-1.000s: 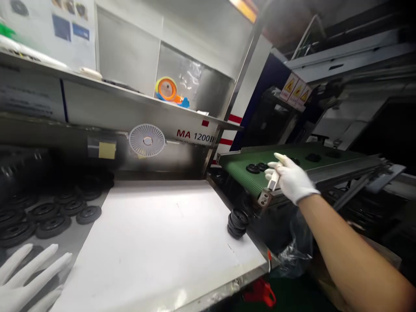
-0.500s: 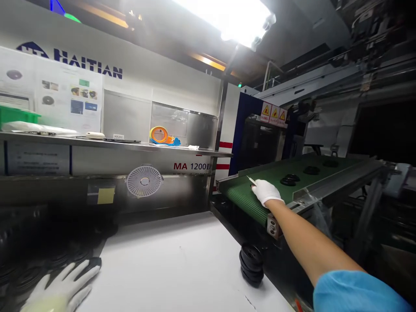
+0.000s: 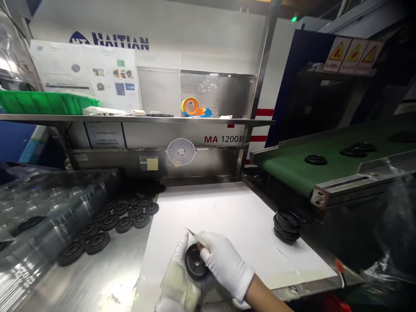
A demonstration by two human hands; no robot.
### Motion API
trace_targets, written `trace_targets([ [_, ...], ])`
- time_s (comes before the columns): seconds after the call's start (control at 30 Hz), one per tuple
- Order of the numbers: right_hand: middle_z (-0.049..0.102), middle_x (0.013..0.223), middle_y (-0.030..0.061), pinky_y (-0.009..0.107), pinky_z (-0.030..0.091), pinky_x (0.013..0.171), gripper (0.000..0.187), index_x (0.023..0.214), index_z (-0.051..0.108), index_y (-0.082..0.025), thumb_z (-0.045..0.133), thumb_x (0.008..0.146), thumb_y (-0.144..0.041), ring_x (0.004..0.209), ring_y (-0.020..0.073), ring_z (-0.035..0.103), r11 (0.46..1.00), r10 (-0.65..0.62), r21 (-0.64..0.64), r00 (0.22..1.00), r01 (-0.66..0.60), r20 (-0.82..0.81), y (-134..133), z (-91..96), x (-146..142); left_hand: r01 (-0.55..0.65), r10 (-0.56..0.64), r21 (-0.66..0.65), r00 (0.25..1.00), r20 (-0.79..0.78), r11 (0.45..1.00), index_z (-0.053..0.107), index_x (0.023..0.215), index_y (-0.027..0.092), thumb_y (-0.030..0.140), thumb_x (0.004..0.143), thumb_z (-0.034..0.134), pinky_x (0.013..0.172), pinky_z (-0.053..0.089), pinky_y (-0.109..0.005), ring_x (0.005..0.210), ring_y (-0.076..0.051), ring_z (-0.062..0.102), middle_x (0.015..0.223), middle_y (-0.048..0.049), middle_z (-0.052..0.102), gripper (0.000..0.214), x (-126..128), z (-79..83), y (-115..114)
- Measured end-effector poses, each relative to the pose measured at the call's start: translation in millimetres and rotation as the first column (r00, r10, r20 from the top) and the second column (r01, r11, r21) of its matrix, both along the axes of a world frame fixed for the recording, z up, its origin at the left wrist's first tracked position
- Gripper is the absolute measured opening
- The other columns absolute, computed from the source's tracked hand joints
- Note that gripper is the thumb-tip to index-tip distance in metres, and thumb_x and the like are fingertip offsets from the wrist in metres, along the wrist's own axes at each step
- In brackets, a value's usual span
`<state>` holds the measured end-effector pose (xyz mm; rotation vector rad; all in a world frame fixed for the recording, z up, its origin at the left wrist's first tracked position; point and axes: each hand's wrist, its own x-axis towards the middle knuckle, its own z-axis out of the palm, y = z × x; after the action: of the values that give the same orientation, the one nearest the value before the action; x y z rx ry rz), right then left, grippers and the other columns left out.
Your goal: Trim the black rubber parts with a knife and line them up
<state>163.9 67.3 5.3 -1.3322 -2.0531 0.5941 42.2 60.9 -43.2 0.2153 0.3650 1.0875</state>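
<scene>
Head view: over a white surface [image 3: 188,203], the gloved left hand [image 3: 180,274] cradles a black disc [image 3: 193,269]. The gloved right hand [image 3: 224,262] pinches a slim pointed tool [image 3: 196,237] across the disc's upper edge. Careful work likely needs the disc steady and the point clear of the left hand.
</scene>
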Motion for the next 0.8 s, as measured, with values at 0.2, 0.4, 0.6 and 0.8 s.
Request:
trace_targets([
  [0.2,0.064,0.083,0.0002,0.023,0.042,0.068,0.024,0.092,0.059,-0.022,0.038,0.094,-0.034,0.075,0.0138,0.059,0.996,-0.091,-0.038,0.967,0.084,-0.236,-23.7,-0.2,-9.9,-0.171,0.187,-0.192,0.980,0.070,0.966,0.055,0.119,0.022,0.019,0.084,0.053,0.086,0.049,-0.047,0.105,-0.027,0.060,0.110,-0.0101,0.065,0.036,-35.1,-5.5,-9.4],
  [0.4,0.061,0.076,-0.0026,0.022,0.038,0.063,0.017,0.083,0.056,-0.023,0.041,0.090,-0.020,0.070,0.0126,0.056,0.985,-0.132,-0.119,0.988,0.122,-0.080,-54.6,-26.2,-13.6,-0.421,0.397,-0.212,0.906,-0.148,0.882,0.060,0.105,0.015,0.005,0.074,0.059,0.070,0.054,-0.036,0.072,-0.017,0.063,0.075,-0.0048,0.062,0.033,-41.3,6.7,-13.0],
  [0.6,0.063,0.082,-0.0011,0.024,0.033,0.062,0.016,0.090,0.057,-0.025,0.043,0.094,-0.031,0.071,0.0136,0.056,0.973,-0.228,0.069,0.959,0.219,0.168,-63.9,-40.5,-29.7,-0.373,0.355,-0.182,0.927,-0.123,0.910,0.063,0.095,0.012,0.011,0.075,0.061,0.070,0.054,-0.035,0.066,-0.016,0.059,0.069,-0.0024,0.058,0.020,-30.8,14.2,-14.6],
  [0.8,0.063,0.077,-0.0027,0.025,0.027,0.058,0.017,0.086,0.056,-0.026,0.041,0.095,-0.030,0.066,0.0140,0.055,0.955,-0.294,0.123,0.920,0.271,0.258,-65.1,-43.6,-33.6,-0.452,0.436,-0.144,0.890,-0.129,0.880,0.064,0.094,0.014,0.008,0.075,0.060,0.070,0.054,-0.031,0.068,-0.013,0.059,0.070,-0.0018,0.057,0.021,-27.2,15.6,-14.0],
])
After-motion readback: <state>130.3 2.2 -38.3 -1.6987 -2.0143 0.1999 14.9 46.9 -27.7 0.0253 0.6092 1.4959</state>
